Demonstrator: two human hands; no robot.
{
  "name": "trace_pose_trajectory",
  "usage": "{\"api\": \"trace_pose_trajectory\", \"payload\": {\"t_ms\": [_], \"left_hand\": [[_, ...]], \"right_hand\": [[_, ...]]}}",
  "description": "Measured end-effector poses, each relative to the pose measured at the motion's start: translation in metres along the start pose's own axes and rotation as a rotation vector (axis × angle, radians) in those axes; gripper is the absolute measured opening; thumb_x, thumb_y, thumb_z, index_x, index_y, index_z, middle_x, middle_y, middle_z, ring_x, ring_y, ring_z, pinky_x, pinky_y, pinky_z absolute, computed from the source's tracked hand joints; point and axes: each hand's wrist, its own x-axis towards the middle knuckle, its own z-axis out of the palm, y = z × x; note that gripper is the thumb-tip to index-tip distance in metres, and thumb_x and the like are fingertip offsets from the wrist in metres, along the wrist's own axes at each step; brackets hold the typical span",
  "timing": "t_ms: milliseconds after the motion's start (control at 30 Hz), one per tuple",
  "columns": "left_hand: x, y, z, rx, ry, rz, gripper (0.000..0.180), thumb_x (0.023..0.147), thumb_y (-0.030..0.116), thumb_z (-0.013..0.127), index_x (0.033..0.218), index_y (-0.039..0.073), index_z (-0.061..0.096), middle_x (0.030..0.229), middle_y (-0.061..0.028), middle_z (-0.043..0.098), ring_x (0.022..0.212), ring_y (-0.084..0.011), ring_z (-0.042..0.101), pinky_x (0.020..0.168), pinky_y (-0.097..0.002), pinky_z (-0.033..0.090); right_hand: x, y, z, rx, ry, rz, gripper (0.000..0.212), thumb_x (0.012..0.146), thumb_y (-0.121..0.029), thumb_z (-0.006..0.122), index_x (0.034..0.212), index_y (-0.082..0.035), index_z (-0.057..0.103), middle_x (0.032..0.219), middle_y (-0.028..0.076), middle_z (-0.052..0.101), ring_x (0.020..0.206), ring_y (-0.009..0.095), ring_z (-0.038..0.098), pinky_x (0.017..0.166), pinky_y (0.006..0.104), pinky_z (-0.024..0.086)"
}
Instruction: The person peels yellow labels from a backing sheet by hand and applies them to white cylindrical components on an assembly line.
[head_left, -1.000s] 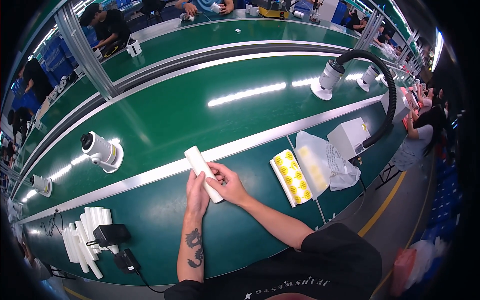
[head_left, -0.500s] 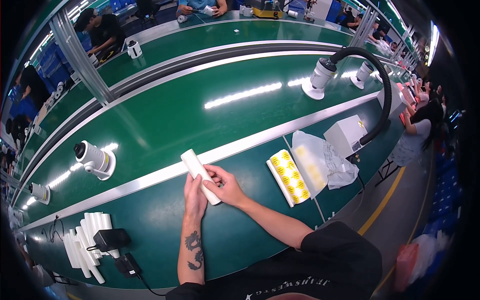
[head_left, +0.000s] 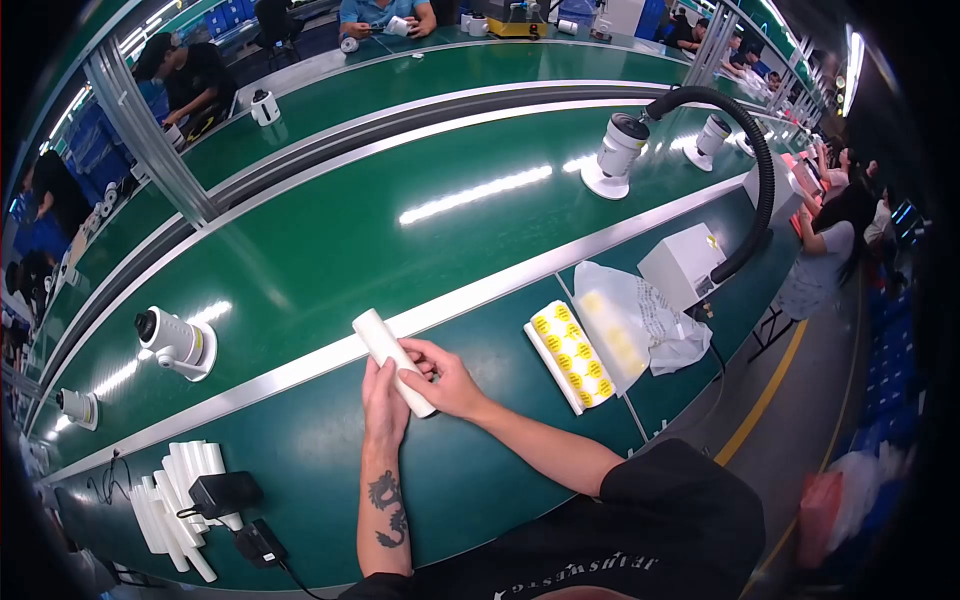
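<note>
Both my hands are closed around a white paper roll (head_left: 378,340), tilted with its upper end pointing away and to the left, above the near bench. My left hand (head_left: 383,408) holds its left side. My right hand (head_left: 447,382) grips its right side, thumb lying on top. To the right, a partly rolled sheet of round yellow labels (head_left: 569,355) lies on the green bench. A translucent plastic bag (head_left: 650,325) rests beside it. Several thin white rolls (head_left: 180,500) are piled at lower left, next to a black power adapter (head_left: 228,493).
A green conveyor (head_left: 300,270) runs beyond the bench's metal edge, carrying white camera-like devices (head_left: 178,343). At right, a grey-white box (head_left: 680,262) stands beneath a black flexible hose (head_left: 768,180). A metal post (head_left: 150,140) rises at left. Co-workers are at the far side and right.
The white devices on the conveyor have shifted slightly left. My hands keep their hold on the roll with little movement, and the whole view has shifted a little.
</note>
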Motion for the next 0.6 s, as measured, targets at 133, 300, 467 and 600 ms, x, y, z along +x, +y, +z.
{"api": "trace_pose_trajectory", "payload": {"t_ms": [133, 300, 467, 600], "left_hand": [[-0.0008, 0.0006, 0.0010, 0.001, 0.016, -0.004, 0.034, 0.096, 0.015, 0.040, 0.125, -0.002, 0.036, 0.105, -0.0175, 0.057, 0.090, -0.0275, 0.061, 0.080, -0.0397, 0.052], [0.0014, -0.0009, -0.0008, 0.006, -0.006, -0.002, 0.034, 0.096, 0.015, 0.040, 0.125, -0.002, 0.037, 0.104, -0.0176, 0.057, 0.089, -0.0278, 0.061, 0.080, -0.0397, 0.052], [0.0006, -0.0007, -0.0035, 0.005, -0.002, 0.001, 0.034, 0.096, 0.016, 0.041, 0.125, -0.003, 0.037, 0.104, -0.0179, 0.057, 0.089, -0.0280, 0.061, 0.080, -0.0394, 0.052], [0.0025, -0.0028, 0.0001, -0.007, -0.013, 0.005, 0.036, 0.096, 0.016, 0.041, 0.126, -0.003, 0.036, 0.104, -0.0178, 0.057, 0.089, -0.0280, 0.061, 0.081, -0.0393, 0.051]], "right_hand": [[-0.0004, -0.0021, 0.0004, -0.007, 0.004, -0.008, 0.043, 0.083, -0.009, 0.064, 0.124, 0.001, 0.052, 0.097, 0.008, 0.063, 0.078, 0.009, 0.059, 0.069, 0.0239, 0.050], [0.0001, -0.0008, 0.0000, 0.002, 0.017, -0.019, 0.043, 0.083, -0.009, 0.064, 0.123, 0.001, 0.052, 0.096, 0.008, 0.063, 0.078, 0.008, 0.059, 0.068, 0.0234, 0.050], [0.0002, -0.0083, 0.0017, -0.014, -0.002, -0.011, 0.043, 0.085, -0.009, 0.063, 0.125, 0.001, 0.051, 0.100, 0.007, 0.062, 0.080, 0.007, 0.057, 0.070, 0.0226, 0.049], [-0.0012, -0.0070, -0.0018, 0.011, -0.032, 0.017, 0.043, 0.087, -0.007, 0.061, 0.127, 0.002, 0.048, 0.107, 0.007, 0.060, 0.088, 0.008, 0.055, 0.076, 0.0226, 0.047]]}}
